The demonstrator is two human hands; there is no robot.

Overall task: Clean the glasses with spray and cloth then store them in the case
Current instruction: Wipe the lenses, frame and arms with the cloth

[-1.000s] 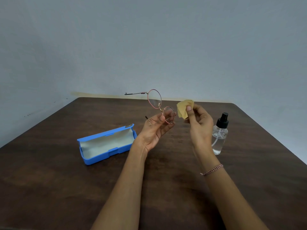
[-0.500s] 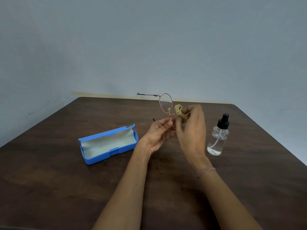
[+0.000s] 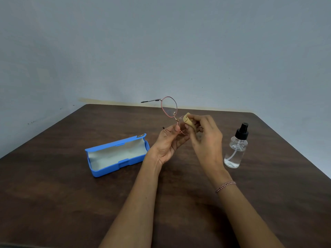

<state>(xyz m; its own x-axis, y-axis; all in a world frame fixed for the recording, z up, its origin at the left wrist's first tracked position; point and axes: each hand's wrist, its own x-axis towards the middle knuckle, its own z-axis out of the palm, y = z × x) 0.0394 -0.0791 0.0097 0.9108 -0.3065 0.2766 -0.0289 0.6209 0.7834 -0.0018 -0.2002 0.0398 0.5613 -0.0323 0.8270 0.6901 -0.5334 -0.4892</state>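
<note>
A second ago I saw my right hand [image 3: 206, 138] holding the yellow cloth [image 3: 188, 120] off to the side of the glasses [image 3: 169, 109]; now it has closed in, and the cloth is pinched over the lower lens, with the fingers wrapped around it. My left hand [image 3: 168, 142] grips the frame at the bridge, just beside that lens, holding the glasses tilted in the air above the counter [image 3: 53, 194] with the upper lens bare and one arm sticking out to the left. So I judge the wiping of the lower lens has begun, and the other lens is not yet done. The spray bottle [image 3: 236, 147] stands upright to the right of my hands, untouched. The blue case [image 3: 116, 156] lies open on the counter to the left, empty and ready, well apart from the glasses, so storing comes later.
</note>
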